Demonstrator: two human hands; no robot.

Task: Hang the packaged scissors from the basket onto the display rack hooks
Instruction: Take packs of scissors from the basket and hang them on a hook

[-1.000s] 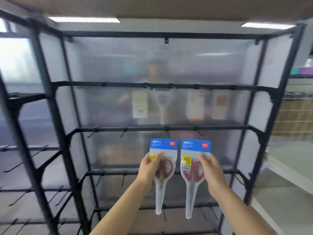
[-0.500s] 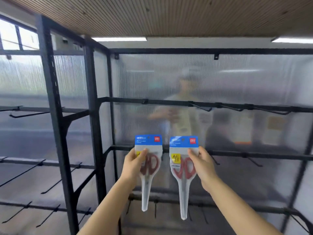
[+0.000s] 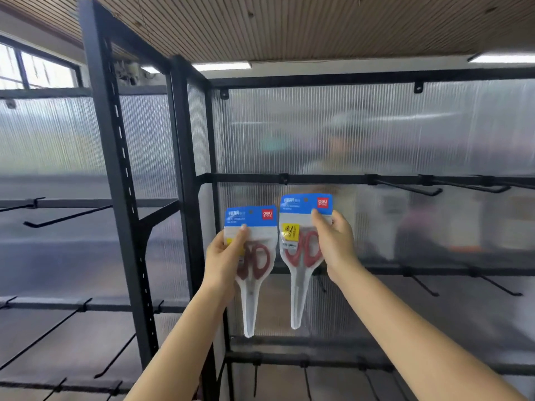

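Head view. The left hand (image 3: 224, 256) pinches one packaged pair of scissors (image 3: 251, 256) by its left edge, the thumb laid across the front just under the blue header card and the other fingers hidden behind the pack. This grip is closed on the pack, which hangs upright with the red handles beside the palm and the clear blade sleeve pointing straight down below the wrist.

The right hand (image 3: 335, 244) holds a second packaged pair of scissors (image 3: 304, 250) by its right edge, thumb on the front near the header and fingers curled behind; that grip too is closed on its pack. The second pack sits a little higher than the first and just to its right, the two packs close together with a narrow gap between them. A yellow label shows on it to the left of the right thumb.

Just above the right grip runs a black crossbar (image 3: 333, 178) of the display rack (image 3: 185, 169), and the top of the second pack's header lies just under it, apart from it. A small bracket (image 3: 283, 179) sits on the bar above that header. Further right of the right grip, long black hooks (image 3: 411, 190) stick out from the same bar. Left of the left grip stands a slotted black upright (image 3: 115, 157), with more hooks on the bay beyond it. Ribbed translucent panels (image 3: 347, 134) back the rack.
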